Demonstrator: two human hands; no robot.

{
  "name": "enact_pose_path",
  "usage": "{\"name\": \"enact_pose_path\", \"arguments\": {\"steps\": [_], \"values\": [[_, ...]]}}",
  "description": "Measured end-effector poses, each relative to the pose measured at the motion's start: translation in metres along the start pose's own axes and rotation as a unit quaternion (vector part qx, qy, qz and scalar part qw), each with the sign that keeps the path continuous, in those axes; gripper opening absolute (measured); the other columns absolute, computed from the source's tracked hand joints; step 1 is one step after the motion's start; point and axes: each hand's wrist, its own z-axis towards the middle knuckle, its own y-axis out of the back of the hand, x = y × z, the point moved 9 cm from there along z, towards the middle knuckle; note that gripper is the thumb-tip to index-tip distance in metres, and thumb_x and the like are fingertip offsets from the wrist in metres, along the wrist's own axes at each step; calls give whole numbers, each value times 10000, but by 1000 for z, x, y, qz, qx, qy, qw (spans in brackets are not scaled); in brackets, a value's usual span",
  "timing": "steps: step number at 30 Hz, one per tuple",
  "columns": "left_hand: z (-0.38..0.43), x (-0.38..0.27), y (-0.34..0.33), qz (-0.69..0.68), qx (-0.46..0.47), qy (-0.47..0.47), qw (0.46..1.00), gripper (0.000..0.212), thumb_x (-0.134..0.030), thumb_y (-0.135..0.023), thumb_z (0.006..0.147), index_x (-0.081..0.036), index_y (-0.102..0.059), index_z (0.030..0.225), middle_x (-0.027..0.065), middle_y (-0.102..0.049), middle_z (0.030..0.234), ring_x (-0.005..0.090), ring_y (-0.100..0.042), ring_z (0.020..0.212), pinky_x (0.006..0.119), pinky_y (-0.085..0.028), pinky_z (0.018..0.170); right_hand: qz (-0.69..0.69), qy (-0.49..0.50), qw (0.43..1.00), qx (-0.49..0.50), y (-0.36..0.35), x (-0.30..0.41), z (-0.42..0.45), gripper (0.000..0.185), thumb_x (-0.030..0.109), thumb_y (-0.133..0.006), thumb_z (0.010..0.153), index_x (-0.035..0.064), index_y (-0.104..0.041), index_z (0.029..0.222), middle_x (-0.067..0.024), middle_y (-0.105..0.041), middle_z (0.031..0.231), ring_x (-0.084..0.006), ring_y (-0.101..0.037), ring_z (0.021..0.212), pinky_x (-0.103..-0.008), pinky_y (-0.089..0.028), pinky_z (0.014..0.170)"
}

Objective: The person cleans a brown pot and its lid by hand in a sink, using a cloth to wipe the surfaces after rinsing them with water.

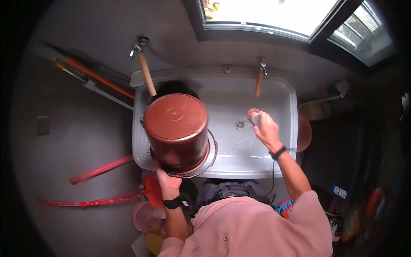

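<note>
A reddish-brown plastic bucket [175,128] is tipped on its side over the left part of a grey sink [221,96], its round base facing up and away from me. Its wire handle hangs loose around the rim at the near right. My left hand [168,183] is at the bucket's rim near the sink's front edge; the fingers are hidden behind the bucket. Over the right part of the sink, my right hand [267,128] is closed around a small round object, pinkish and grey, perhaps a brush, beside the metal drain [240,125]. Something black lies partly hidden behind the bucket.
Two wall taps, left [138,46] and right [262,64], have tube-like extensions reaching over the sink. Long poles [99,77] lean at the left. A red corrugated hose [101,169] and a pink plastic container [146,217] are at the lower left. A window [266,16] stands above.
</note>
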Motion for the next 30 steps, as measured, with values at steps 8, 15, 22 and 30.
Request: {"name": "enact_pose_path", "arguments": {"steps": [8,15,22,30], "values": [[7,22,-20,44,55,39,997,611,-502,-439,963,-90,-401,1412,80,-446,1425,277,-431,1289,463,-339,1088,13,-150,986,66,-48,-62,-47,387,114,-670,734,16,-478,1056,-235,-589,1008,-434,-593,907,-486,-501,747],[-5,-3,-33,121,139,-32,982,628,-515,-443,962,-91,-379,1421,61,-453,1417,240,-444,1279,420,-339,1091,114,-44,989,-87,-13,-7,-51,391,96,-658,736,0,-473,1067,-236,-577,1012,-446,-588,901,-498,-504,747],[-21,-76,11,25,46,-107,993,408,-326,-454,975,-79,-508,1296,55,-536,1301,241,-504,1198,432,-408,1019,75,-207,970,100,-68,-29,-35,427,225,-646,785,0,-471,1104,-276,-615,986,-460,-599,907,-491,-485,780],[-19,-117,65,-43,0,-172,984,439,-381,-468,948,-85,-521,1269,74,-528,1313,268,-508,1197,475,-413,1010,-3,-224,939,261,-122,-44,-16,486,289,-602,749,-24,-482,1102,-316,-614,1064,-463,-607,980,-511,-484,850]]}}
